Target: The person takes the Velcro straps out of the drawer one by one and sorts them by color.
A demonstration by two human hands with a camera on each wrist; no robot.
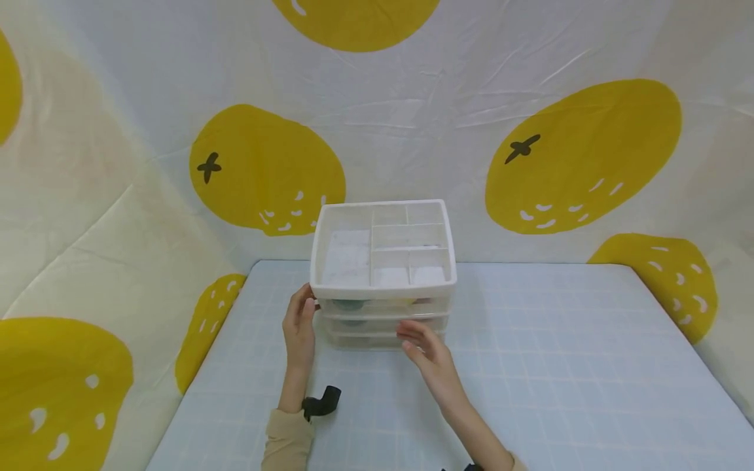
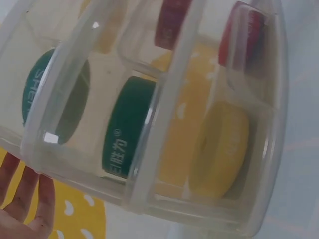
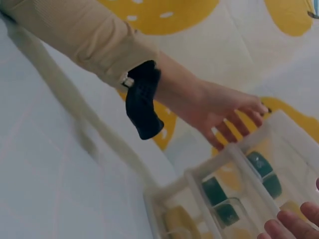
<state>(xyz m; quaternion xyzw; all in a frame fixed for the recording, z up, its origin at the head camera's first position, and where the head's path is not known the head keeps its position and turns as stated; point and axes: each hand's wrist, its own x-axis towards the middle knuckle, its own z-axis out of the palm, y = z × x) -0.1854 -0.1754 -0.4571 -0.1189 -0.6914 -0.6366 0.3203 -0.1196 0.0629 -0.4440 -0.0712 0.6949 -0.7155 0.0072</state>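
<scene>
Drawer box (image 1: pixel 383 290) on the bench (image 1: pixel 559 366), drawers (image 1: pixel 368 307) apparently closed.
Left grip (image 1: pixel 300 324) loosely spread at the box's left side; right grip (image 1: pixel 427 353) likewise spread before the drawers, contact there unclear. Probably best: steady the box left-handed, ease a drawer straight out right-handed. Counted: one box, three drawers, six tray compartments (image 1: pixel 349 255); through the plastic, two green rolls (image 2: pixel 128 127), two red rolls (image 2: pixel 242 37), at least one yellow roll (image 2: pixel 224 154).

one drawer unit (image 1: pixel 383 291), three drawers (image 1: pixel 377 326) stacked within the unit, two green rolls (image 2: pixel 129 127) enclosed inside it, two hands (image 1: pixel 302 320) (image 1: pixel 430 353) held near it, one desk (image 1: pixel 565 366) seen beneath
</scene>
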